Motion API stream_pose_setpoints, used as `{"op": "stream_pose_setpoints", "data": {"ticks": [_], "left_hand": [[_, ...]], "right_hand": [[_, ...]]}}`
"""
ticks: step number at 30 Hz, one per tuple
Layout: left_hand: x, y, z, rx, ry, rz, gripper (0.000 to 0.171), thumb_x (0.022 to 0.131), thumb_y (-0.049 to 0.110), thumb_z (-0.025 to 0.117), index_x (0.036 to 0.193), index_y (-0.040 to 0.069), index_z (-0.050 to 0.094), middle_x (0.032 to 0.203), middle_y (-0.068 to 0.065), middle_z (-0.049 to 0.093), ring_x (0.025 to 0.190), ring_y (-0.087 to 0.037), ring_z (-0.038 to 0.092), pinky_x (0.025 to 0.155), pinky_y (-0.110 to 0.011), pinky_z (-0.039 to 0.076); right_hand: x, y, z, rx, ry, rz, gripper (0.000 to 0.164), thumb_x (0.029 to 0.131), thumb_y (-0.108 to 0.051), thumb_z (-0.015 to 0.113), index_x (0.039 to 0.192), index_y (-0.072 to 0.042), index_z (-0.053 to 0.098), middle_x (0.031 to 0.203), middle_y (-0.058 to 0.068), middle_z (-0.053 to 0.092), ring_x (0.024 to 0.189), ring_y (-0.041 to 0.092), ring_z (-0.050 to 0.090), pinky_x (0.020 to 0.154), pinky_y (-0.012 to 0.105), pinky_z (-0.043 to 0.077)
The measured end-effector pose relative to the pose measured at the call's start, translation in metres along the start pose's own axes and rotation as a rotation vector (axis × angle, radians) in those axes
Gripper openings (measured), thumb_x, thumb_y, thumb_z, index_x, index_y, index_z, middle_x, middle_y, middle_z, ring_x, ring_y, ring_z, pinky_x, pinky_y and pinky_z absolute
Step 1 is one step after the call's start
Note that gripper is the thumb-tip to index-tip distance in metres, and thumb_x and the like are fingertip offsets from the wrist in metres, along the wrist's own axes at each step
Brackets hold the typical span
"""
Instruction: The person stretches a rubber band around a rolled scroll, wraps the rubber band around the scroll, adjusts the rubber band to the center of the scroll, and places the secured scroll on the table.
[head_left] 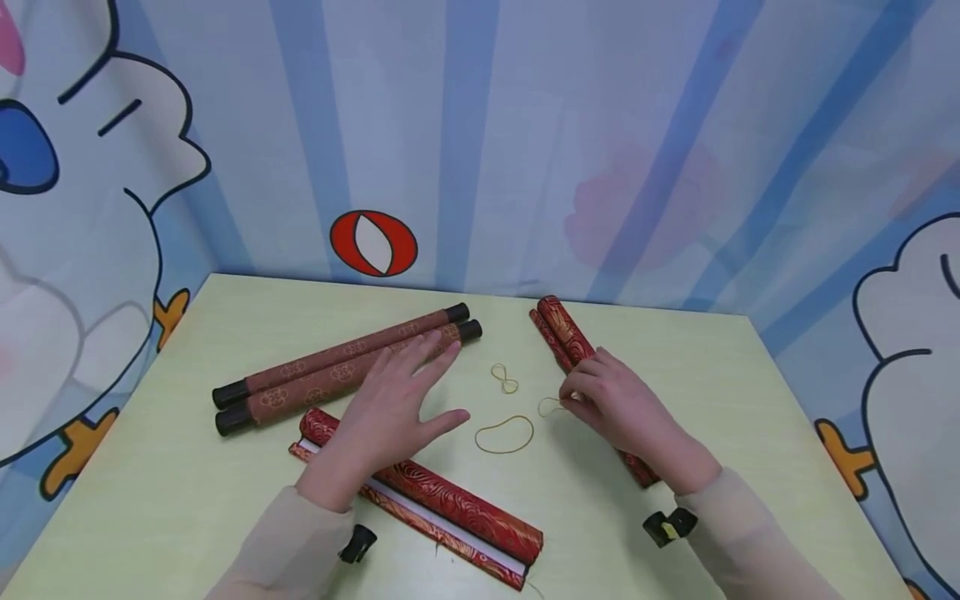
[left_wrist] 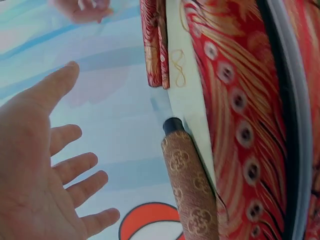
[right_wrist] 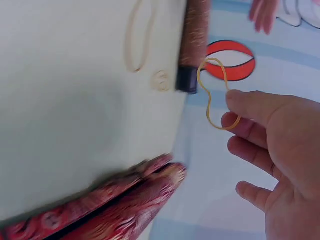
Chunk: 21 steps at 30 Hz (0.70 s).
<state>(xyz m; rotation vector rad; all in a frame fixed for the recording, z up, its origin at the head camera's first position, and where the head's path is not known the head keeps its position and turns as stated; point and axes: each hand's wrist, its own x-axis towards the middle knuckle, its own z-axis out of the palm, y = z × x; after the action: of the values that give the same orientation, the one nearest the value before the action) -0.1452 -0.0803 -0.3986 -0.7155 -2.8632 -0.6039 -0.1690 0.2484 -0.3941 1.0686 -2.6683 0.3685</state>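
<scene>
My right hand (head_left: pixel 618 404) pinches a thin yellow rubber band (right_wrist: pixel 208 102) between thumb and forefinger, above a rolled red patterned scroll (head_left: pixel 567 329) on the right of the table. With its fingers spread, my left hand (head_left: pixel 393 408) hovers over another red scroll (head_left: pixel 465 504), partly covering it; the left wrist view shows the palm holding nothing. That scroll has a white strip along its near side. Between the hands lie a looped rubber band (head_left: pixel 504 452) and a smaller one twisted into a figure eight (head_left: pixel 505 381).
Two brown flower-patterned scrolls (head_left: pixel 318 390) with black end caps lie side by side at the back left of the pale table (head_left: pixel 180 467). Behind the table hangs a blue striped cartoon backdrop (head_left: pixel 510 167). A thin string (head_left: pixel 536 590) trails from the front red scroll's end.
</scene>
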Motion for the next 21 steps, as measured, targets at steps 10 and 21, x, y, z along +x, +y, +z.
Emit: {"op": "stream_pose_setpoints", "data": {"ticks": [10,21], "left_hand": [[0.017,0.021,0.005,-0.278,-0.017,-0.008,0.069,0.099,0.05,0.074,0.157,0.018,0.055,0.161,-0.009,0.053,0.15,-0.034,0.047,0.12,-0.059,0.041],[0.031,0.029,0.012,-0.462,0.075,-0.034,0.041,0.101,0.036,0.076,0.135,0.013,0.071,0.134,-0.005,0.072,0.127,-0.025,0.066,0.106,-0.048,0.056]], "right_hand": [[0.03,-0.02,-0.009,0.168,0.112,-0.003,0.01,0.093,-0.008,0.084,0.099,-0.012,0.078,0.097,0.0,0.073,0.095,0.021,0.061,0.084,0.043,0.054],[0.048,-0.035,-0.008,0.294,0.205,0.005,0.011,0.093,-0.005,0.082,0.102,-0.011,0.079,0.099,0.0,0.075,0.1,0.022,0.066,0.087,0.046,0.055]]}}
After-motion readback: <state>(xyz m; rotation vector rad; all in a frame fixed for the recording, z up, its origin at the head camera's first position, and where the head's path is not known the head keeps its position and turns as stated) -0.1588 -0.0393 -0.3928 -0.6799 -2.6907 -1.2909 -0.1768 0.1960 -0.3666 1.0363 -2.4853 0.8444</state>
